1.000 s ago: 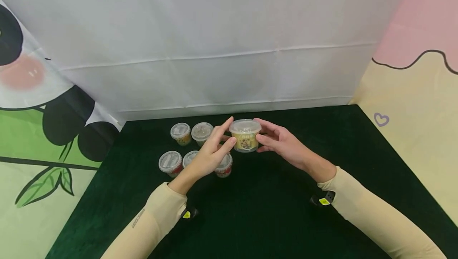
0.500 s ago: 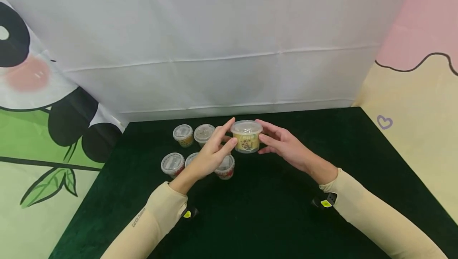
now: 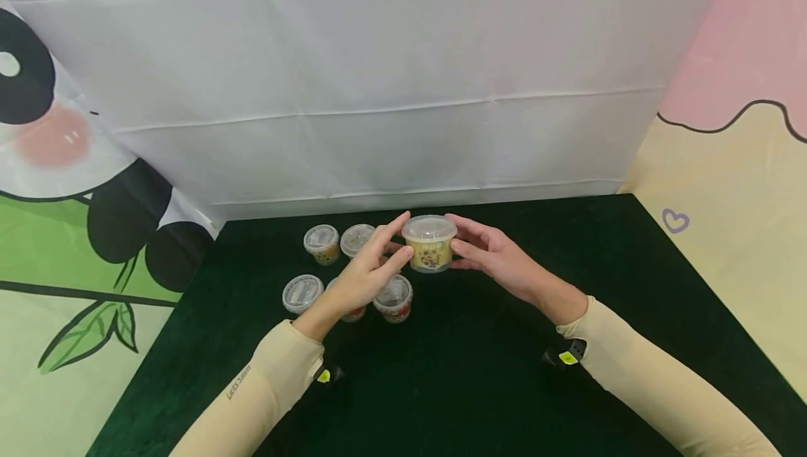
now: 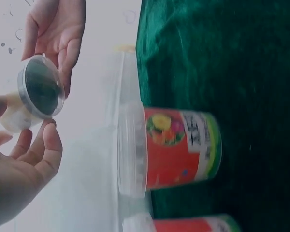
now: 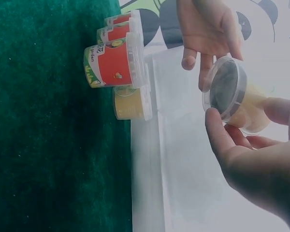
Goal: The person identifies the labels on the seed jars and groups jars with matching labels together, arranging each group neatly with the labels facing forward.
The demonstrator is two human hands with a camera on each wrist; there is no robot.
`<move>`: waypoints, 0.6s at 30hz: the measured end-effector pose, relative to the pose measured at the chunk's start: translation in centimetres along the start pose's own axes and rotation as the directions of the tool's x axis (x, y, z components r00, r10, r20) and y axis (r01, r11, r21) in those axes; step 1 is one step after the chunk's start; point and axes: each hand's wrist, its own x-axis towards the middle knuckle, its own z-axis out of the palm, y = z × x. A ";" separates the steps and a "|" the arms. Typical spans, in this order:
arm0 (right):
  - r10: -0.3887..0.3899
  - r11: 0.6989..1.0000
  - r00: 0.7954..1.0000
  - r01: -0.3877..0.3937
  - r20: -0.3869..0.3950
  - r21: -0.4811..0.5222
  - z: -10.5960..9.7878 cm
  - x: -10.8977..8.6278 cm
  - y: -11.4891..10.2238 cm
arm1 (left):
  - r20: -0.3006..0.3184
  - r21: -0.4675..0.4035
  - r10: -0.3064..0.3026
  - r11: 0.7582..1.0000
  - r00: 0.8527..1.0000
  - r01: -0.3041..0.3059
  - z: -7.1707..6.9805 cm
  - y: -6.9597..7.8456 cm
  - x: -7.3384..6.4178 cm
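Note:
Raised over the table, a round plastic tub (image 3: 430, 247) with a clear lid and a yellow panda label is held level between both hands. My left hand (image 3: 366, 271) grips its left side, the thumb at the front and the fingers behind. On the opposite side my right hand (image 3: 498, 257) grips it the same way, with the thumb against the label. Both wrist views look up at the tub's dark green-looking round base (image 4: 42, 87), with fingertips right at its edge. In the right wrist view the yellow tub wall (image 5: 253, 106) shows between the hands.
Several smaller lidded tubs stand in two rows on the dark green cloth (image 3: 466, 387), left of the held tub. Yellow-labelled ones like this tub (image 3: 321, 243) are at the back, red-labelled ones like this tub (image 3: 394, 299) in front. A white curtain (image 3: 391, 92) rises behind.
The held tub and both hands have shifted very slightly left, and more of the front-row tubs shows beneath the left forearm. The grip of both hands is unchanged.

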 end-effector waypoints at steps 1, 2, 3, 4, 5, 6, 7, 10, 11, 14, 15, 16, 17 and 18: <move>0.005 1.000 1.000 -0.005 -0.001 -0.005 -0.1 0.1 -0.1 | 0.013 -0.005 0.005 1.000 1.000 -0.005 -0.3 -0.1 0.1; 0.012 1.000 1.000 -0.012 -0.002 -0.012 -0.1 0.3 -0.1 | 0.025 -0.005 0.007 1.000 1.000 -0.007 -0.6 -0.2 0.3; 0.018 1.000 1.000 -0.019 -0.003 -0.018 -0.2 0.4 -0.1 | 0.035 0.001 0.006 1.000 0.999 -0.006 -0.9 -0.3 0.4; 0.026 0.999 1.000 -0.026 -0.003 -0.022 -0.3 0.6 -0.2 | 0.045 0.009 0.006 1.000 0.999 -0.006 -1.3 -0.5 0.6; 0.034 0.999 0.999 -0.034 0.001 -0.023 -0.3 0.8 -0.2 | 0.051 0.023 0.004 1.000 0.999 -0.005 -1.6 -0.6 0.8; 0.043 0.999 0.999 -0.043 0.003 -0.023 -0.3 1.1 -0.2 | 0.056 0.038 0.006 0.999 0.998 -0.008 -2.0 -0.7 1.1; 0.051 0.998 0.999 -0.051 0.005 -0.020 -0.4 1.3 -0.2 | 0.059 0.058 0.005 0.998 0.998 -0.009 -2.3 -0.9 1.3; 0.073 0.997 0.997 -0.073 -0.002 -0.013 -0.5 2.2 -0.1 | 0.062 0.140 0.008 0.990 0.998 -0.016 -3.1 -1.3 2.1; 0.079 0.997 0.997 -0.079 -0.012 -0.013 -0.5 2.6 0.0 | 0.062 0.164 0.005 0.986 0.998 -0.016 -3.3 -1.4 2.4; 0.092 0.995 0.994 -0.094 -0.049 -0.029 -0.6 3.8 0.5 | 0.070 0.234 -0.024 0.972 0.997 0.007 -3.9 -1.8 3.5; 0.099 0.994 0.993 -0.102 -0.062 -0.038 -0.6 4.3 0.7 | 0.077 0.253 -0.041 0.967 0.996 0.020 -4.1 -1.9 3.9; 0.107 0.993 0.992 -0.110 -0.073 -0.042 -0.6 4.8 0.9 | 0.085 0.272 -0.065 0.962 0.994 0.039 -4.3 -1.9 4.2; 0.111 0.992 0.991 -0.116 -0.079 -0.048 -0.6 5.3 1.2 | 0.094 0.292 -0.087 0.955 0.992 0.056 -4.5 -2.0 4.6; 0.118 0.991 0.989 -0.123 -0.085 -0.058 -0.7 5.8 1.5 | 0.107 0.309 -0.111 0.948 0.988 0.073 -4.6 -2.0 4.9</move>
